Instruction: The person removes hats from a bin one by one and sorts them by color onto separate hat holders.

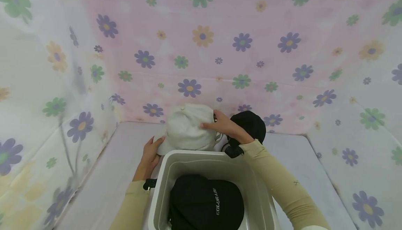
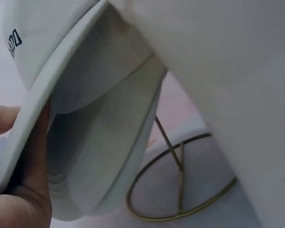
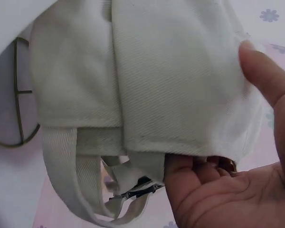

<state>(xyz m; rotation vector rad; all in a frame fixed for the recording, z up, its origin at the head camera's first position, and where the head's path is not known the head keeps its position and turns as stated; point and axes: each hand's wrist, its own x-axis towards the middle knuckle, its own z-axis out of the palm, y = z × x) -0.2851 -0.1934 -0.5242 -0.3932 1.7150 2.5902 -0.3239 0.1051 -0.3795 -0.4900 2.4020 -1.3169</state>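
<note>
Two off-white baseball caps [image 1: 188, 128], one nested over the other, are raised behind the bin's far edge. My left hand [image 1: 150, 156] pinches the outer cap's brim [image 2: 61, 61] between thumb and fingers, and dark lettering shows on its front in the left wrist view. At the back, my right hand [image 1: 224, 123] grips the outer cap's edge, its thumb outside the crown and its fingers tucked under. Both caps' back straps [image 3: 66, 175] hang down with a dark buckle between them. The inner cap is mostly hidden.
A pale plastic bin [image 1: 201, 154] stands in front, holding a black cap [image 1: 201, 205] with "COLORADO" lettering. Another black cap [image 1: 251, 123] is behind the right forearm. Behind the bin stands a thin brass-coloured wire stand [image 2: 180, 213] with a round base. Flowered cloth walls [image 1: 201, 59] surround the table.
</note>
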